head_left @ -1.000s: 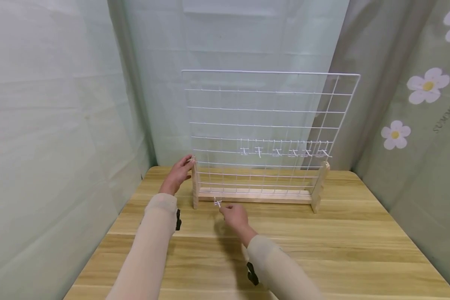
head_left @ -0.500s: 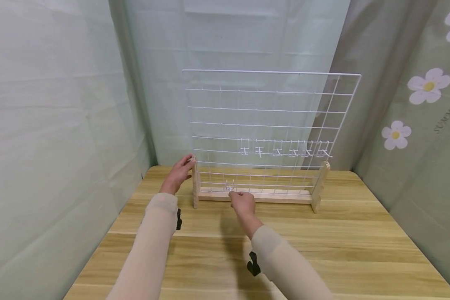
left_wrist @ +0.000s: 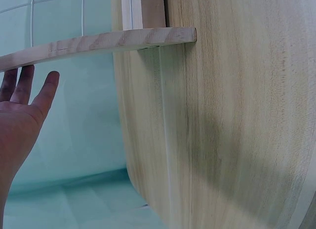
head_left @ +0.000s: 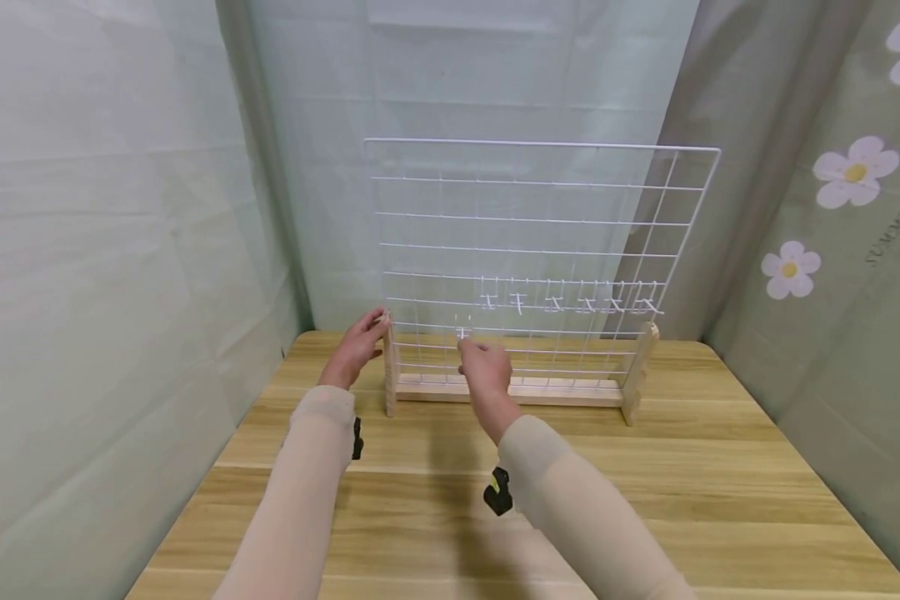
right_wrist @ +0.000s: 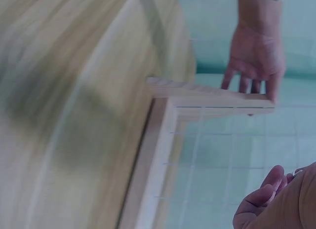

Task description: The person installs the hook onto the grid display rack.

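Table (head_left: 645,492) was light wood, hemmed in by green curtain (head_left: 120,250). On it stood a white wire grid (head_left: 540,242), upright in a wooden base (head_left: 525,392) with two end posts. Row of small white hooks (head_left: 570,302) already hung on a mid-low wire, toward the right. Left hand (head_left: 356,348) rested against the left post (head_left: 390,367), fingers straight, bracing it, not wrapped round it; the left wrist view showed the same, fingers (left_wrist: 47,91) extended just under the post. Right hand (head_left: 483,371) was up at the grid's lower wires, left of the hung row, pinching one hook (head_left: 462,331) between thumb and fingertips, narrow grip. Hook was at or just in front of the wire; couldn't tell if it touched. Right wrist view was blurred, showed curled fingers (right_wrist: 266,194) only. Judgement: hook is light, stiff, thin wire, likely slick with coating, easy to twist or drop. Best pinched at the front prong, leaving the back clip free. Grid likely flexes and tips, hence the bracing.
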`<state>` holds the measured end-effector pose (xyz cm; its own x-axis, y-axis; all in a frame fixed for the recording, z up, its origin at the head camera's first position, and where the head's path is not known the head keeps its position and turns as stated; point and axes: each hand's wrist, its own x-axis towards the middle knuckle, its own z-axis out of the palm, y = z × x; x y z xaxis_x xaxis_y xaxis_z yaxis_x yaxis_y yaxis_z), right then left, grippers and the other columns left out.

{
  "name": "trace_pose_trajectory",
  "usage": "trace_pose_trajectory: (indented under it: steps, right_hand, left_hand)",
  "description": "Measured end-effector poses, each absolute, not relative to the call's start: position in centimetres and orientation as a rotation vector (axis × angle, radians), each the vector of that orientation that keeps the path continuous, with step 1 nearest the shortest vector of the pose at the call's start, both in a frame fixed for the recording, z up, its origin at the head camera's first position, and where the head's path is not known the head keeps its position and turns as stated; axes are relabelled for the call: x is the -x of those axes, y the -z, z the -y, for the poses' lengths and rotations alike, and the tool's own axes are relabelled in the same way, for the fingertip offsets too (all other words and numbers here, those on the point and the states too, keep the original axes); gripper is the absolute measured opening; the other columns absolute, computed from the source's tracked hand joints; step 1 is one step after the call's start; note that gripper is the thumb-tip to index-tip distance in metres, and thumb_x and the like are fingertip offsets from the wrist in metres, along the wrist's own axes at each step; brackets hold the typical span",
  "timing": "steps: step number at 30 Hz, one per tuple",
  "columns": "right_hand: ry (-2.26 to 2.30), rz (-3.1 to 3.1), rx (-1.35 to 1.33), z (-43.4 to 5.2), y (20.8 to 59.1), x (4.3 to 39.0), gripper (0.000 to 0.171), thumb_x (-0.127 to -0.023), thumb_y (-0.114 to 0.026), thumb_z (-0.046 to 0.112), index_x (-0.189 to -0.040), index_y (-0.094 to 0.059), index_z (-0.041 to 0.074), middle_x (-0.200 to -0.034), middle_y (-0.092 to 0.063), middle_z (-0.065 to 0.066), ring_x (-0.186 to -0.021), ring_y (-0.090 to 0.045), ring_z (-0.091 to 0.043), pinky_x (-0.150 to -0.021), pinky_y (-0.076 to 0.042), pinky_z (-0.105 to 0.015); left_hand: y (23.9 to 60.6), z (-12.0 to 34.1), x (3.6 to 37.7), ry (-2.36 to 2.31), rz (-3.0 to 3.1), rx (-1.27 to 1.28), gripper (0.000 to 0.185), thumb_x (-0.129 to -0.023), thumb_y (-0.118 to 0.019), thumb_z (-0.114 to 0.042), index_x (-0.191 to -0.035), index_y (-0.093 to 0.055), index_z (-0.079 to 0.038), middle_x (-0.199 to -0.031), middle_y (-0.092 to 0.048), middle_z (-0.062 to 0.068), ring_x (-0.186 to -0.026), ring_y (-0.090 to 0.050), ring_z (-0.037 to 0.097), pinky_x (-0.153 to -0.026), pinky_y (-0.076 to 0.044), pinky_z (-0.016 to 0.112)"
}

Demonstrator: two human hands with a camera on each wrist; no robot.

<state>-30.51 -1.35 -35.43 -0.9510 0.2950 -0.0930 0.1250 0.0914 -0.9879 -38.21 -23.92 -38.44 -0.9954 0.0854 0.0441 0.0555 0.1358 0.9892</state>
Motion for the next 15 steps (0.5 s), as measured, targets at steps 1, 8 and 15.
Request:
trace_pose_trajectory:
  steps: [1,8,15]
  right_hand:
    - [-1.998,2.213,0.429,1.4,35.0,30.6,0.024,-0.088,-0.066,0.026,-0.098,-0.076,0.007,-0.086,-0.070,-0.005,-0.081,-0.066,-0.022,-0.075,-0.047,-0.037]
    - [-2.084,2.117,0.442,2.1,32.2,31.0,0.020,-0.087,-0.067,0.022,-0.097,-0.073,0.005,-0.097,-0.067,-0.004,-0.075,-0.063,-0.017,-0.074,-0.047,-0.033]
    - [-2.094,2.123,0.478,2.5,30.3,31.2,0.018,-0.088,-0.068,0.024,-0.087,-0.068,0.007,-0.094,-0.069,-0.005,-0.086,-0.062,-0.021,-0.074,-0.046,-0.035]
  left_hand:
    - [38.4,23.9,38.2,-2.044,-2.350,-0.147,0.056,-0.108,-0.043,-0.032,-0.158,-0.027,-0.012,-0.159,-0.028,0.018,-0.145,-0.027,0.035,-0.116,-0.024,0.057]
    - [38.3,23.8,38.1,-2.050,-2.345,-0.141,0.056,-0.108,-0.043,-0.030,-0.158,-0.026,-0.012,-0.159,-0.028,0.018,-0.145,-0.027,0.035,-0.116,-0.024,0.057]
    - [38.1,23.9,37.9,-2.050,-2.338,-0.156,0.056,-0.108,-0.042,-0.031,-0.158,-0.026,-0.011,-0.159,-0.027,0.019,-0.145,-0.026,0.037,-0.115,-0.024,0.058]
